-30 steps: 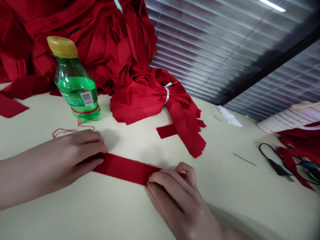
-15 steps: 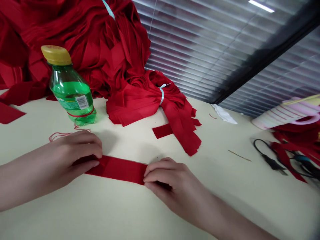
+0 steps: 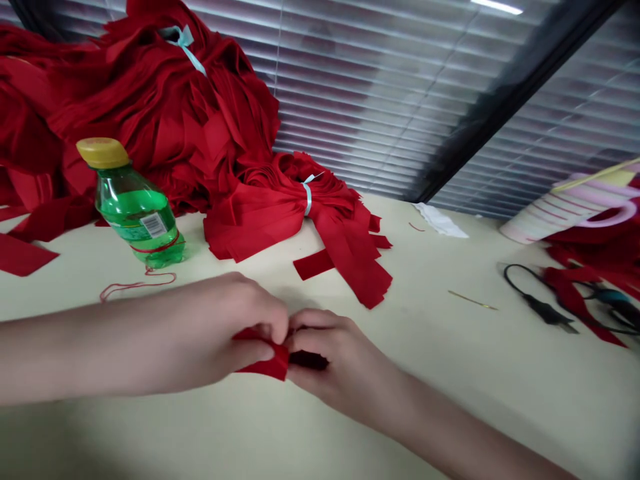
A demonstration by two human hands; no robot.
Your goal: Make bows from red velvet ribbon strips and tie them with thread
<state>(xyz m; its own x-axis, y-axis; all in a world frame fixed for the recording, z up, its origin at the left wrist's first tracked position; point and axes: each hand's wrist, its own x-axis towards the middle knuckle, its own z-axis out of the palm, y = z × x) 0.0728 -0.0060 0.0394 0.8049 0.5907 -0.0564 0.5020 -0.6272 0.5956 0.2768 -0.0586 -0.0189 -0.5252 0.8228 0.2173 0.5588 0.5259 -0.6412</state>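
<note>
A strip of red fabric (image 3: pixel 273 367) lies between my hands low over the pale table, folded so only a short piece shows. My left hand (image 3: pixel 250 327) is closed on it, thumb in front and fingers behind. My right hand (image 3: pixel 327 350) pinches the strip's right end, its fingertips almost touching those of my left hand. The rest of the strip is hidden under my left hand. Behind my left forearm, a green bottle (image 3: pixel 140 220) with a yellow cap stands with red thread wound round it. A tied bundle of red strips (image 3: pixel 270 207) lies beyond my hands.
A larger heap of red fabric (image 3: pixel 150 107) is piled against the blinds (image 3: pixel 360 87). To the right are a striped pink-and-white cup (image 3: pixel 555 217), a black cable with a plug (image 3: pixel 545 313) and a thin needle-like piece (image 3: pixel 473 300). White paper (image 3: pixel 440 220) lies near the window.
My left hand has moved right, bringing its end of the red strip to my right hand, so the strip is now doubled over. The right hand stays nearly in place. The view has shifted slightly.
</note>
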